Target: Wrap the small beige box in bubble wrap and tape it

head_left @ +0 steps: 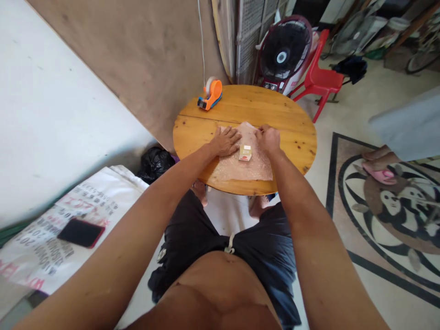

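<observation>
On the round wooden table [288, 114] lies a sheet of pinkish bubble wrap [250, 172]. A small box [245, 153], cream with a red label, rests on the middle of the sheet. My left hand [225, 141] presses flat on the wrap's left side, fingers spread and touching neither the box nor the far edge. At the wrap's right edge, my right hand [269, 138] has its fingers curled together on the sheet, pinching its edge. The box sits between both hands.
An orange tape dispenser [213, 94] stands at the table's back left. A fan [285, 52] and red chair [321, 80] are behind. A phone [81, 232] lies on white sacks [113, 190] at left. A black bag [155, 164] is beside the table. Another person's foot [380, 172] shows at right.
</observation>
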`<state>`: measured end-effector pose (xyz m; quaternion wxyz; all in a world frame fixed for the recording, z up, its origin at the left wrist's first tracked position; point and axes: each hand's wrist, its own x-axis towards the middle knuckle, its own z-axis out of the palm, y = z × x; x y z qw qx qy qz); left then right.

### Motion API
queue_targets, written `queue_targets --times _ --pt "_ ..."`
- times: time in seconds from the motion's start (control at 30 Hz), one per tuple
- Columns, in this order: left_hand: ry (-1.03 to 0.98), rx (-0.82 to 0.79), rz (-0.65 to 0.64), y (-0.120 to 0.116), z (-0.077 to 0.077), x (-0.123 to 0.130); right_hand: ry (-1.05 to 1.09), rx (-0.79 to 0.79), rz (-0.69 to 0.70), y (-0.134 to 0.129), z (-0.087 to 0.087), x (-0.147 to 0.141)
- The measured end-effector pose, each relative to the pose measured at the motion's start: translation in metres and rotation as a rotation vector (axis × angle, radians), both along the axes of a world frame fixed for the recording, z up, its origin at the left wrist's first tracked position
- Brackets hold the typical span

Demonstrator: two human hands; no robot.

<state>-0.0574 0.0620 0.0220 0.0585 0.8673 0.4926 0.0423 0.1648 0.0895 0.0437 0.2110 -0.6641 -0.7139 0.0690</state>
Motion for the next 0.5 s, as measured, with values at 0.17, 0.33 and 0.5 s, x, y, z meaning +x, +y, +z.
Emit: queue_targets --times 0.17,0.33,0.5 --pt "-0.001 -0.026 -0.028 0.004 -0.001 -0.001 0.075 -0.022 -0.053 0.015 -0.016 0.011" --pt "0.016 -0.035 -0.05 0.012 -0.002 -0.002 0.032 0.018 -0.026 0.018 -0.016 0.005" --pt "0.02 -0.048 -0.053 0.014 -0.003 -0.002 0.027 -0.008 -0.08 0.026 -0.016 0.007"
